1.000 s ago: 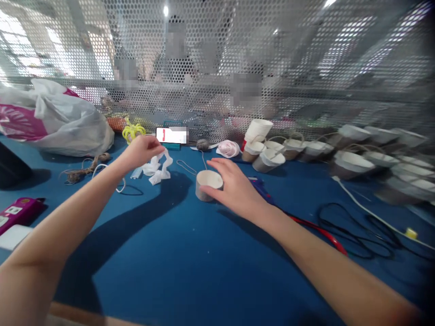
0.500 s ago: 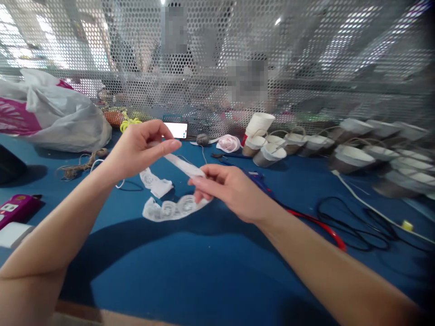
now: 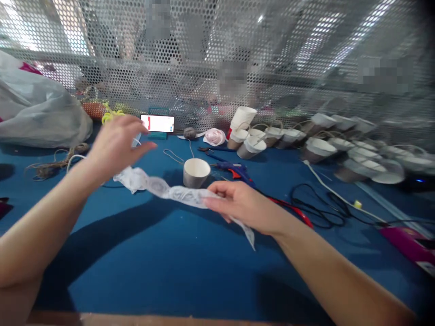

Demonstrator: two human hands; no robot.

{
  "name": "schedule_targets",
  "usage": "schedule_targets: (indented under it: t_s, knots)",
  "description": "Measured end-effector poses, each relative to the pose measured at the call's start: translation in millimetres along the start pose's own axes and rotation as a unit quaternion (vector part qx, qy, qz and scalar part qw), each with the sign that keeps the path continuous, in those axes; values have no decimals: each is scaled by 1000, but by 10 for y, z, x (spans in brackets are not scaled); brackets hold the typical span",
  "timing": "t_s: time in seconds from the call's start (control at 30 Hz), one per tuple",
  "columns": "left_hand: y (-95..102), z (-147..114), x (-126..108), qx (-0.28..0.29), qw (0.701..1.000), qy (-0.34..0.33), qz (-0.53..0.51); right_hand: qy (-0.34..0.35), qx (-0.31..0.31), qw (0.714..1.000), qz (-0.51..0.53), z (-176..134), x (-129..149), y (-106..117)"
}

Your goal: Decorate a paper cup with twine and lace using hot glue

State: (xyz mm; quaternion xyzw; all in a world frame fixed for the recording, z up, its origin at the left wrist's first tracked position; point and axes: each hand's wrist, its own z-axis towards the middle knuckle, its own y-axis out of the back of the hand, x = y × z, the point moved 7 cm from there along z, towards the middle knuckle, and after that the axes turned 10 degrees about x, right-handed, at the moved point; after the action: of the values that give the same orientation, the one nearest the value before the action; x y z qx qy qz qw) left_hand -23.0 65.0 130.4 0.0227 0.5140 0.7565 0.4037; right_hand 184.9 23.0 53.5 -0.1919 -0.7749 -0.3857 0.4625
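A strip of white lace ribbon (image 3: 156, 185) stretches across the blue table, and my right hand (image 3: 234, 199) pinches it near one end; a short tail hangs past my fingers. My left hand (image 3: 115, 142) is raised above the lace's other end, thumb and fingers apart, holding nothing. Just behind the lace stands a small cup (image 3: 196, 172), grey outside and white inside, nearest my right hand. A blue glue gun (image 3: 234, 168) with a red trigger lies to its right.
Several cups with twine handles (image 3: 253, 147) line the back right, beside stacked white cups (image 3: 243, 118). A lit phone (image 3: 158, 123) leans at the back. Black cable (image 3: 316, 203) coils at the right. A plastic bag (image 3: 41, 108) and twine (image 3: 54, 165) lie left.
My left hand has let go of the lace and opened. The lace, held taut between both hands before, now hangs from my right hand alone. The view has turned right; the small cup has come into sight.
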Motion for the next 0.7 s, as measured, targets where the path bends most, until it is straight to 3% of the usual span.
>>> schedule_targets:
  t_s: [0.03, 0.07, 0.13, 0.23, 0.4, 0.5, 0.57, 0.63, 0.7]
  knots:
    - [-167, -16, -160, 40, 999, -16, -2, -3, 24, 1000, -3, 30, -6, -66]
    - [-399, -44, -339, 124, 989, -47, -59, -3, 44, 999, 6, 54, -10, -120]
    - [-783, -138, -615, 253, 950, -71, -169, -4, 70, 997, 38, 82, -25, -182]
    - [-1064, -213, -645, 313, 928, -26, -199, -17, 80, 994, 70, 75, -82, -153]
    - [-1012, -178, -284, 337, 907, 33, -251, -47, 48, 992, 108, 35, -253, 65]
    - [-954, -194, -207, 377, 901, 46, -209, -49, 34, 983, 173, 40, -326, 105]
    - [-928, -195, -269, 347, 928, 21, -135, -41, 31, 974, 218, 55, -337, 69]
    - [-926, -209, -448, 268, 959, -50, -74, -23, 31, 963, 267, 72, -318, 5]
    - [-991, -278, -655, 200, 970, -128, -60, -6, 33, 947, 320, 84, -295, -66]
